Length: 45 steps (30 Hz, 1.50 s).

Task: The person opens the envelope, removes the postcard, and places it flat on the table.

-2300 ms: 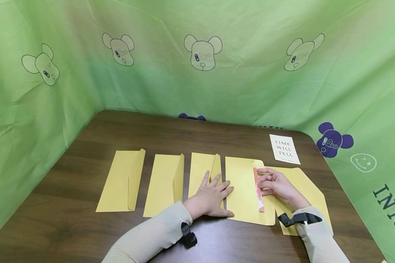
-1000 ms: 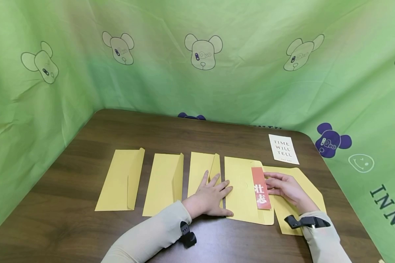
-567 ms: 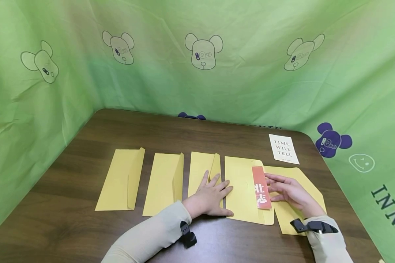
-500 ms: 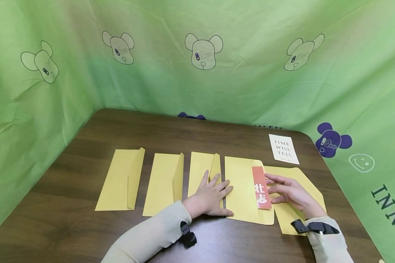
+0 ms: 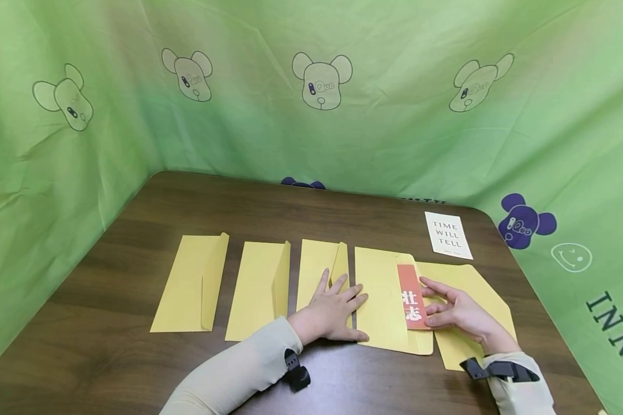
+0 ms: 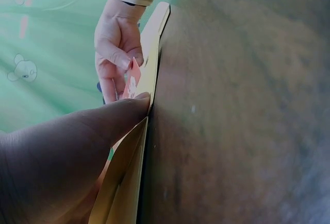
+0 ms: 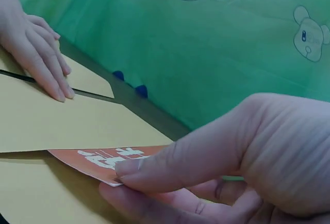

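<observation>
A red card point(image 5: 409, 288) with white characters sticks partway out of the mouth of a yellow envelope point(image 5: 378, 294), whose flap lies unfolded to the right. My right hand point(image 5: 459, 314) pinches the card's lower right corner between thumb and fingers; the right wrist view shows that corner point(image 7: 111, 175) lifted a little. My left hand point(image 5: 332, 311) lies flat with spread fingers, pressing on the left part of this envelope and on the neighbouring yellow envelope point(image 5: 311, 265). The card's left part is hidden inside the envelope.
Two more yellow envelopes point(image 5: 184, 288) point(image 5: 256, 288) lie to the left. Another envelope point(image 5: 477, 288) with its flap out lies under my right hand. A white printed card point(image 5: 449, 235) rests at the back right of the brown table point(image 5: 291, 213). Green cloth point(image 5: 249, 132) hangs behind.
The red card has come out rightward from a narrow strip to a wider part. My right hand has shifted right, loosened, then pinched the card's lower corner. The left hand has stayed put.
</observation>
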Each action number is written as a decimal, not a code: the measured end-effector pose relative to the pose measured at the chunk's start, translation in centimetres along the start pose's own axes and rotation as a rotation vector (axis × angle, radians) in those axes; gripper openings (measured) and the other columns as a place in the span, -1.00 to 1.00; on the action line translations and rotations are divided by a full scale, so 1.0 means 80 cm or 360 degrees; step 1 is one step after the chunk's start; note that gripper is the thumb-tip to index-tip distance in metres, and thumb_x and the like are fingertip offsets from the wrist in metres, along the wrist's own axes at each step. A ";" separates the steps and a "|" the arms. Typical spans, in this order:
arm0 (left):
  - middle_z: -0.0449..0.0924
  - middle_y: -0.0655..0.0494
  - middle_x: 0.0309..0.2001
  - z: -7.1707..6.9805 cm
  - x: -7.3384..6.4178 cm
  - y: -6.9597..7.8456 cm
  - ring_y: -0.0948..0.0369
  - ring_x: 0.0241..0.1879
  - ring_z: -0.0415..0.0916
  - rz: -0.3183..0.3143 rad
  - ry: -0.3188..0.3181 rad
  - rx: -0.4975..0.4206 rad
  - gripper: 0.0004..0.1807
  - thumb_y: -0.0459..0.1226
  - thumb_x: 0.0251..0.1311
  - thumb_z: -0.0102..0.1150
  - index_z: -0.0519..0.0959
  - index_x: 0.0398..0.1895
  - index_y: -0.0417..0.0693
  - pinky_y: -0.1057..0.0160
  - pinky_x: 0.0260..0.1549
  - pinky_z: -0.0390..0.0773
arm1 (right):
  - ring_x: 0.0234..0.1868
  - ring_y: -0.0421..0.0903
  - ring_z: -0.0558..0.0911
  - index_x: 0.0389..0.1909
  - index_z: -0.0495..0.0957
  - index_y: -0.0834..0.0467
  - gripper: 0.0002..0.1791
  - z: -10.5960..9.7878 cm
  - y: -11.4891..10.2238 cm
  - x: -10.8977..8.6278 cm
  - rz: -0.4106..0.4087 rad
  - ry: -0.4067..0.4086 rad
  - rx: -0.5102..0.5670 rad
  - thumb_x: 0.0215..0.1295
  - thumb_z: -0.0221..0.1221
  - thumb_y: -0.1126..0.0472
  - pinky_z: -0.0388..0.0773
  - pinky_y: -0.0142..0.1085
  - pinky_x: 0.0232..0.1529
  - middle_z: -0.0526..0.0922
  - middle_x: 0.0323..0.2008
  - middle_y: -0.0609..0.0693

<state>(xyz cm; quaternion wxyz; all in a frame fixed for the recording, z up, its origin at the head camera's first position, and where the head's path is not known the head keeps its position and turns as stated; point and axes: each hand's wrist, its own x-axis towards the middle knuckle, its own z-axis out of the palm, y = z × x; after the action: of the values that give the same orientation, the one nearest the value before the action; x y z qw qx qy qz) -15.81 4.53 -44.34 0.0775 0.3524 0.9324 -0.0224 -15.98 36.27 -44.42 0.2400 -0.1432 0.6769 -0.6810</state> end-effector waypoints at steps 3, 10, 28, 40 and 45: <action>0.02 0.36 0.55 0.000 0.000 0.000 0.12 0.55 -0.17 0.0001 -0.0003 0.0000 -0.08 0.48 0.19 -0.14 0.12 0.57 0.35 -0.17 0.43 -0.29 | -0.20 -0.14 0.68 0.49 0.23 0.13 -0.11 0.005 -0.002 -0.001 0.0034 0.0081 -0.0090 0.11 0.23 0.62 0.68 -0.23 -0.19 0.52 -0.03 0.02; 0.01 0.37 0.55 0.000 0.001 0.001 0.12 0.55 -0.18 -0.0006 -0.0008 0.0006 -0.07 0.48 0.18 -0.15 0.11 0.57 0.35 -0.17 0.43 -0.29 | -0.26 -0.14 0.68 0.32 -0.11 0.70 -0.16 0.012 -0.007 -0.001 0.0141 0.0189 -0.0297 0.17 0.21 0.56 0.68 -0.25 -0.21 0.60 -0.21 0.05; 0.01 0.37 0.55 0.002 0.002 0.000 0.12 0.55 -0.18 -0.0005 -0.0017 0.0012 -0.07 0.48 0.18 -0.15 0.11 0.57 0.36 -0.17 0.43 -0.29 | -0.33 -0.11 0.70 0.26 0.38 0.47 -0.45 0.016 -0.004 -0.004 0.0089 0.0279 -0.0177 0.20 0.18 0.59 0.69 -0.17 -0.25 0.62 -0.31 0.06; 0.02 0.36 0.55 0.002 0.002 0.000 0.11 0.55 -0.16 -0.0002 0.0003 0.0015 -0.07 0.48 0.18 -0.15 0.12 0.57 0.35 -0.18 0.43 -0.29 | -0.46 -0.14 0.69 -0.05 0.68 -0.13 -0.37 0.018 -0.001 -0.008 -0.0047 0.0479 -0.0111 0.20 0.07 0.66 0.70 -0.23 -0.34 0.58 -0.35 0.07; 0.02 0.37 0.55 0.002 0.002 0.001 0.12 0.55 -0.18 -0.0006 -0.0006 0.0008 -0.07 0.48 0.18 -0.15 0.11 0.57 0.36 -0.17 0.43 -0.30 | -0.49 -0.16 0.68 0.04 0.65 0.07 -0.50 0.019 -0.002 -0.010 0.0029 0.0633 -0.0231 0.24 0.08 0.62 0.69 -0.25 -0.38 0.54 -0.36 0.09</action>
<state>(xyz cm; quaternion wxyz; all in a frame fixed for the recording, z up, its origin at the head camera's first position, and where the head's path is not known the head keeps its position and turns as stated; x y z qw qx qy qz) -15.86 4.68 -44.48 0.0783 0.3508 0.9328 -0.0257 -14.54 35.34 -44.10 0.0969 -0.0167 0.7594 -0.6431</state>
